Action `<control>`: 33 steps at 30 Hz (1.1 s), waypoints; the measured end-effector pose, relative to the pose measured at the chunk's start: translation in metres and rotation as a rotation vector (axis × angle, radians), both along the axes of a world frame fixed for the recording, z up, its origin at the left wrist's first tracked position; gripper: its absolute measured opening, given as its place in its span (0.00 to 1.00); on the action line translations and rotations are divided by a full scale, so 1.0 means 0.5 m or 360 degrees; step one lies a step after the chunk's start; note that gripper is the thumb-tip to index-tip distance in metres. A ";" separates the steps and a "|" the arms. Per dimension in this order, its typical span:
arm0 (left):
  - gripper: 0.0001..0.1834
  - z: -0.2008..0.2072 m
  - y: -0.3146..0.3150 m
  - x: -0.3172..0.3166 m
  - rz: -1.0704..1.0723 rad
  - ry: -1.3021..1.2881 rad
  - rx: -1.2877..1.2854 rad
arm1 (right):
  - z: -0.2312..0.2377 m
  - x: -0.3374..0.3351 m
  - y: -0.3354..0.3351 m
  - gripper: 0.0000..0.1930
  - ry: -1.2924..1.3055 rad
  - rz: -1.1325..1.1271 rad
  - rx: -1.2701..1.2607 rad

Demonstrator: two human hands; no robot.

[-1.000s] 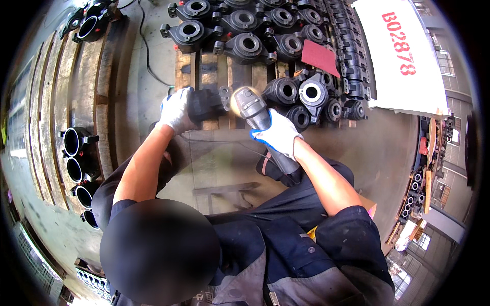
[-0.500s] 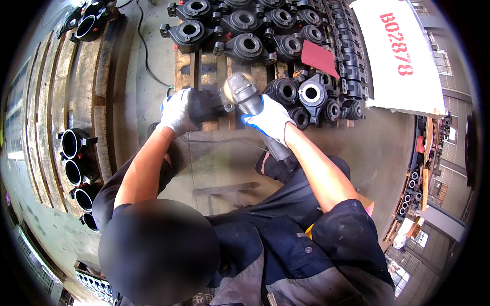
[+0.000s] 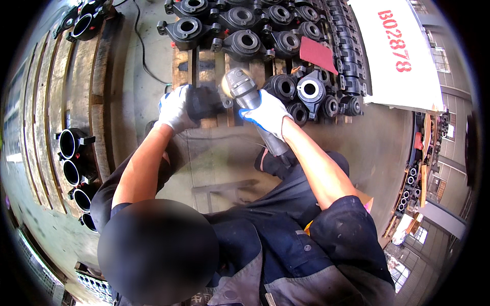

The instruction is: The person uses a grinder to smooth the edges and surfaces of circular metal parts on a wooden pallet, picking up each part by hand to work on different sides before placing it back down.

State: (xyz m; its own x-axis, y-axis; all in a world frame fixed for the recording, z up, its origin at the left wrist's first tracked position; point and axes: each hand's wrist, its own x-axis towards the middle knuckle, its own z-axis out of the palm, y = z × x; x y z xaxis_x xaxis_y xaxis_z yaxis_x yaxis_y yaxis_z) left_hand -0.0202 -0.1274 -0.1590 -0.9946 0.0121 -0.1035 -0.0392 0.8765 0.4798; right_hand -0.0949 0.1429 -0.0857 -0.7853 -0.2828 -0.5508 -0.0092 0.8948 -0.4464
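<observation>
Head view: left hand (image 3: 174,108) grip closed on dark casting (image 3: 204,102), steadying it over pallet (image 3: 185,65); right hand (image 3: 268,113) grip wrapped round grinder (image 3: 245,92), head pressed against casting for working.

Metalworking workshop, black cast housings (image 3: 240,43) on wooden pallets (image 3: 204,71), concrete floor (image 3: 219,153)

matt black cast-metal housings (image 3: 244,45) look rough, sitting on a worn bare-wood pallet (image 3: 201,66). the grinder (image 3: 244,91) has a dull grey metal head. both hands wear white knit cloth gloves, left hand (image 3: 175,108), right hand (image 3: 269,113).
</observation>
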 end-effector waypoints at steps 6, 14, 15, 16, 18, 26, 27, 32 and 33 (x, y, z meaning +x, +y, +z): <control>0.40 -0.010 -0.002 0.002 -0.0003 0.0037 0.0028 | 0.026 0.008 0.006 0.31 0.0000 0.0002 0.0039; 0.41 -0.025 -0.004 0.006 -0.0003 0.0068 0.0012 | 0.038 0.042 0.052 0.29 -0.0078 0.0003 0.0028; 0.41 -0.018 -0.003 0.006 -0.0006 0.0023 0.0004 | 0.034 0.047 0.058 0.29 -0.0080 0.0003 0.0020; 0.41 -0.020 -0.003 0.006 -0.0009 0.0048 -0.0001 | 0.030 0.051 0.062 0.29 -0.0081 0.0003 0.0012; 0.41 -0.022 -0.002 0.005 -0.0022 0.0100 -0.0011 | 0.030 0.047 0.065 0.29 -0.0131 0.0030 0.0001; 0.40 -0.024 0.006 -0.002 0.0050 0.0105 -0.0033 | -0.004 0.057 0.100 0.31 -0.0150 0.0157 -0.0187; 0.38 -0.035 -0.005 0.008 0.0088 0.0201 -0.0030 | -0.001 0.060 0.096 0.31 -0.0215 0.0169 -0.0147; 0.27 0.070 -0.058 -0.011 -0.0029 -0.0425 -0.0100 | 0.070 0.112 0.013 0.30 -0.0188 0.0326 -0.0523; 0.31 0.076 -0.058 -0.014 -0.0057 -0.0349 -0.0077 | 0.082 0.107 0.014 0.33 -0.0374 0.0276 -0.0411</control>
State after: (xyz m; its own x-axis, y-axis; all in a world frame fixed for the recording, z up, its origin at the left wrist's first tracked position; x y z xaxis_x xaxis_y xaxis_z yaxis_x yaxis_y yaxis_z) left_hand -0.0272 -0.1563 -0.1212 -0.9472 0.0368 -0.3185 -0.1064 0.9011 0.4204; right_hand -0.0416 0.1501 -0.0445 -0.5745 -0.5535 -0.6030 -0.0213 0.7466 -0.6649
